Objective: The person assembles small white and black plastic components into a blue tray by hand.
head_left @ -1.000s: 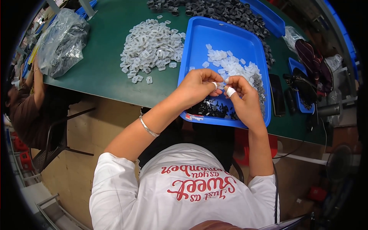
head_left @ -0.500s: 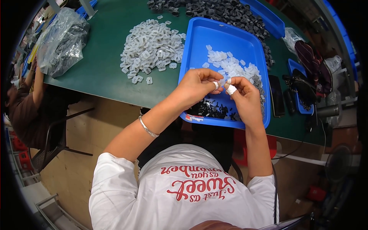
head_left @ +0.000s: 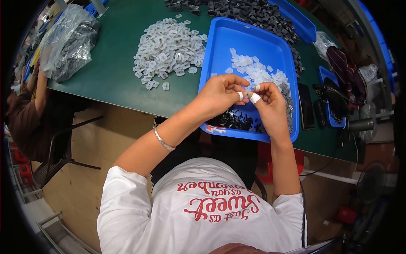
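Observation:
Over the blue tray [head_left: 224,38], my left hand [head_left: 220,94] and my right hand [head_left: 271,103] meet with their fingertips almost together. Both are closed in a pinch, and white tape wraps the thumbs and a right fingertip. Whatever small piece sits between them is mostly hidden; only a tiny dark spot shows there. Just beyond the fingers lies a heap of translucent white plastic pieces [head_left: 253,70]. Tiny black parts [head_left: 239,121] are scattered in the tray's near side, below my hands. Small grey parts [head_left: 289,106] lie along its right side, partly behind my right hand.
Left of the tray, a pile of whitish plastic pieces [head_left: 167,53] covers part of the green table [head_left: 114,55]. Dark grey parts [head_left: 253,17] are heaped behind. A clear plastic bag [head_left: 72,44] lies far left, near a seated person [head_left: 27,122]. A phone [head_left: 305,106] rests right.
The fingers have shifted slightly against each other; the translucent piece seen between the fingertips earlier is now hardly visible. My left index finger is stretched out a little more.

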Demonstrator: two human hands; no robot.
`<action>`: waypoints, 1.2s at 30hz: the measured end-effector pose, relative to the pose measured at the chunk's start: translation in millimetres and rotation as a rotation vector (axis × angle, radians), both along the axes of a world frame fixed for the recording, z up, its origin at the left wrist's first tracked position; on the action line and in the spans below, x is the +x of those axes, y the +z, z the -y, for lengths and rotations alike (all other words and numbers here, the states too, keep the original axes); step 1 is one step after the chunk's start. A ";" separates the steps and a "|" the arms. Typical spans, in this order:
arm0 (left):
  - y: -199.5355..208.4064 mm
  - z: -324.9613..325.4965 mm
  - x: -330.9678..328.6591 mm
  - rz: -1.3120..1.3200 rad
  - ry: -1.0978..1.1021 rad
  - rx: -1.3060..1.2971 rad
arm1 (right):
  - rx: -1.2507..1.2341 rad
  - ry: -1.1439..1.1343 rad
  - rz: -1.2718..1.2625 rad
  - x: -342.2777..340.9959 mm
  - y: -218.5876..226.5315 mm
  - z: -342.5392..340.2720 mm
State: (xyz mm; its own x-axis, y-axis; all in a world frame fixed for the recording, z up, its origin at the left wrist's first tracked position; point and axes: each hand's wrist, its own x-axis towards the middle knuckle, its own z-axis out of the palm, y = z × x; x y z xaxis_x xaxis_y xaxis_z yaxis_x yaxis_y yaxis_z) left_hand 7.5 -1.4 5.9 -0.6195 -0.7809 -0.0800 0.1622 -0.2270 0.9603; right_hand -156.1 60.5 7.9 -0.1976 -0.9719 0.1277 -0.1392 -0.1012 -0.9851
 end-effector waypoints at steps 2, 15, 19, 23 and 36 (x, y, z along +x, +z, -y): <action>-2.2 0.5 0.4 0.030 -0.012 -0.058 | 0.030 0.023 -0.026 -1.7 1.2 -1.4; 0.9 2.2 1.9 0.036 -0.036 -0.011 | 0.293 -0.053 -0.617 -44.3 30.2 -26.4; -2.9 3.6 4.1 0.049 -0.049 -0.022 | 0.200 -0.052 -0.901 -35.8 19.1 -27.4; -10.5 0.2 -1.2 0.011 -0.044 -0.019 | 0.017 0.027 -1.005 -36.1 15.9 -27.3; -5.6 -1.1 0.5 0.003 0.031 -0.011 | -0.057 0.113 -1.016 -24.2 23.6 -28.5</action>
State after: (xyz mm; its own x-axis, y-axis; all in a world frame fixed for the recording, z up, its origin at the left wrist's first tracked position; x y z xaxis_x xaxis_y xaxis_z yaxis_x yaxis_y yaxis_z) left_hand 8.0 -0.3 0.2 -0.5945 -0.8008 -0.0732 0.1663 -0.2115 0.9631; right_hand -180.3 89.1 31.6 0.1227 -0.9654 0.2302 -0.8924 -0.2088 -0.4000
